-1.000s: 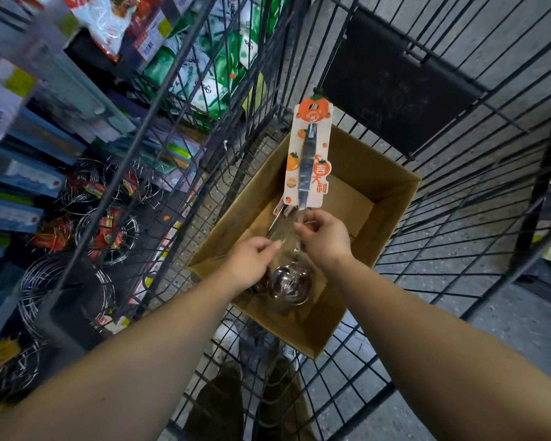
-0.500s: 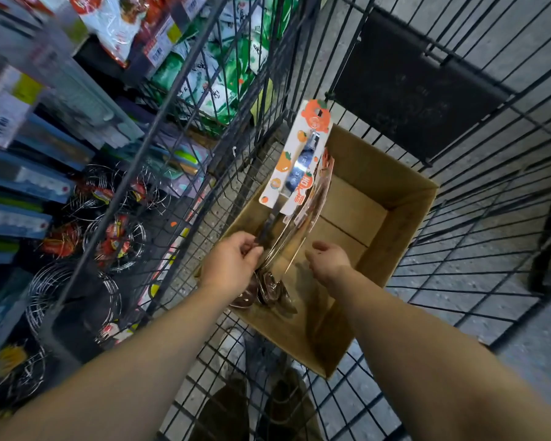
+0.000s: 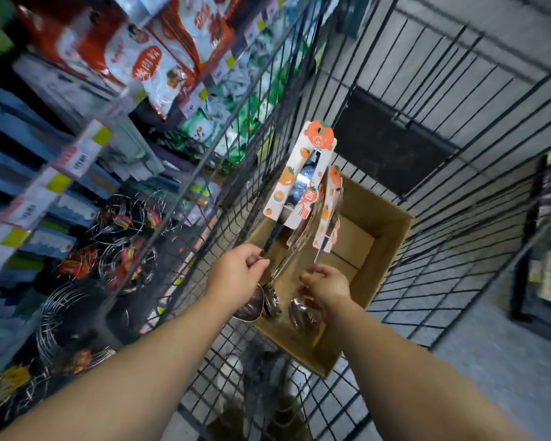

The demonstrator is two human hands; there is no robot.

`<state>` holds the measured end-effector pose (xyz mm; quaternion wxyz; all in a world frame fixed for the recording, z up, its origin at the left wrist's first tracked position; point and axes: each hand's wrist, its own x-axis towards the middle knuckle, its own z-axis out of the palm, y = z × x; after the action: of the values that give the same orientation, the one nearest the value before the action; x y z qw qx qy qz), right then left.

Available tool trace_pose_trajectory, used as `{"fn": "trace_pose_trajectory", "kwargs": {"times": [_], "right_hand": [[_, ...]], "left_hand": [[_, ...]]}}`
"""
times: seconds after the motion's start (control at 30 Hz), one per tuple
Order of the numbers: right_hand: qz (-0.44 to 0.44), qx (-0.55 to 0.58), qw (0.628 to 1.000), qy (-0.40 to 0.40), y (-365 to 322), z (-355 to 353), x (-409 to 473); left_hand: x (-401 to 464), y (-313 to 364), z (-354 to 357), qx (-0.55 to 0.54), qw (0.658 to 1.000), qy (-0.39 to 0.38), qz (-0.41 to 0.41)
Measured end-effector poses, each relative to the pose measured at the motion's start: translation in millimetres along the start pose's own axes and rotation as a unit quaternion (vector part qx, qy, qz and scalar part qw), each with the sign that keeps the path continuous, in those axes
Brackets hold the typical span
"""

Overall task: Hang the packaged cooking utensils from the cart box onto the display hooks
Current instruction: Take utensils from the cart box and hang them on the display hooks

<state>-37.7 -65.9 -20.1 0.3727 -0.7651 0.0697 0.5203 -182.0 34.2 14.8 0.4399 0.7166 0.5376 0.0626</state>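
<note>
The left hand (image 3: 240,275) grips a bunch of ladles (image 3: 299,192) above the box (image 3: 385,249) in the cart (image 3: 458,218). The right hand (image 3: 326,286) pinches one more ladle (image 3: 326,230) beside them.

2 hands: the left hand (image 3: 236,275) grips a bunch of packaged ladles (image 3: 299,186), at least 3, exact count unclear; the right hand (image 3: 326,289) holds 1 ladle (image 3: 328,214). 1 cardboard box (image 3: 385,259) sits in 1 wire cart (image 3: 458,218).
</note>
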Motion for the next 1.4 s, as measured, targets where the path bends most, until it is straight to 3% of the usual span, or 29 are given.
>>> {"fn": "trace_pose_trajectory", "kwargs": {"times": [0.23,0.43,0.6,0.77,1.0,1.27,1.4], "right_hand": [[-0.186,-0.040,0.980,0.064,-56.5,2.0,-125.5],[-0.329,-0.097,0.939,0.024,-102.4,16.1,-229.4],[-0.456,-0.160,0.873,-0.063,-95.4,47.8,-338.9],[-0.533,-0.224,0.790,-0.205,-33.8,91.3,-435.8],[-0.602,-0.309,0.647,-0.351,67.3,160.5,-580.0],[-0.608,-0.342,0.538,-0.473,210.0,243.7,-725.2],[-0.605,-0.336,0.511,-0.509,298.1,283.6,-796.1]], "left_hand": [[-49.4,70.2,-76.9,-0.035,0.996,0.061,0.056],[-129.8,109.4,-170.8,-0.081,0.979,0.165,0.088],[-237.9,97.7,-237.5,-0.105,0.949,0.285,0.080],[-371.5,61.6,-281.5,-0.114,0.895,0.427,0.054],[-558.6,-14.4,-334.1,-0.111,0.823,0.557,-0.026],[-764.7,-105.5,-373.0,-0.108,0.732,0.664,-0.107],[-859.7,-159.1,-386.3,-0.078,0.696,0.698,-0.151]]}}
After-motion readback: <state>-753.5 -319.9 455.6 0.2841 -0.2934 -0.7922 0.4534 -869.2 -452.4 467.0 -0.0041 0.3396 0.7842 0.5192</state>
